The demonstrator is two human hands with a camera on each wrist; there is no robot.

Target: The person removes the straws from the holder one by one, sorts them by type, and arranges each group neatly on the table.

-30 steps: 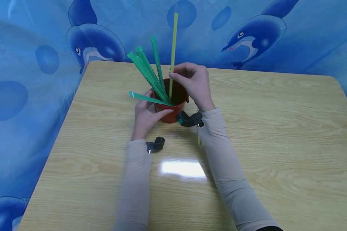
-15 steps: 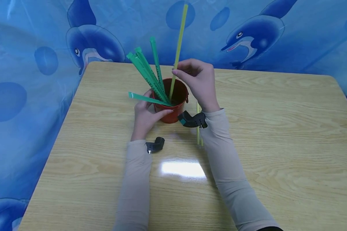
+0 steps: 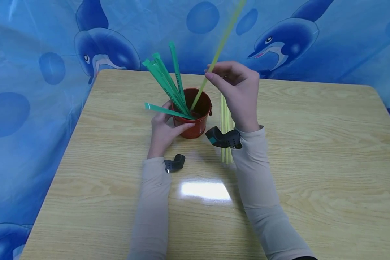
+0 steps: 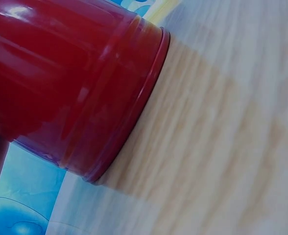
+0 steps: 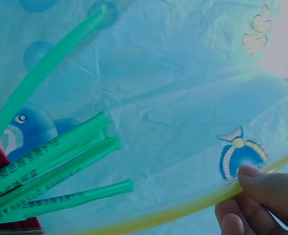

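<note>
Along the near side of the table (image 3: 312,173), we see 2 beige sleeves (image 3: 152,213) stretched forward, with a bright patch of light (image 3: 205,190) on the surface between them. Just beyond, 2 black wrist cameras (image 3: 176,163) sit at the cuffs (image 3: 251,134). Past these, the left hand (image 3: 162,130) holds the red bucket (image 3: 194,129), its thumb along the near wall and its fingers round the left side. We see the bucket standing upright on the table. Just to its right, loose yellow straws (image 3: 222,153) lie side by side, partly hidden from us behind the right cuff. Higher up, the right hand (image 3: 240,86) pinches another yellow straw (image 3: 218,54) between thumb and fingers; that straw tilts to the right, its lower end within the bucket and its top running out of our head view. Slim green packets (image 3: 165,81) with dark print lean leftward out of the bucket, 1 of them lying low across the rim. Farthest off, beyond the table's edge, we make out a blue cloth (image 3: 156,21) printed with dolphins (image 3: 112,45).
</note>
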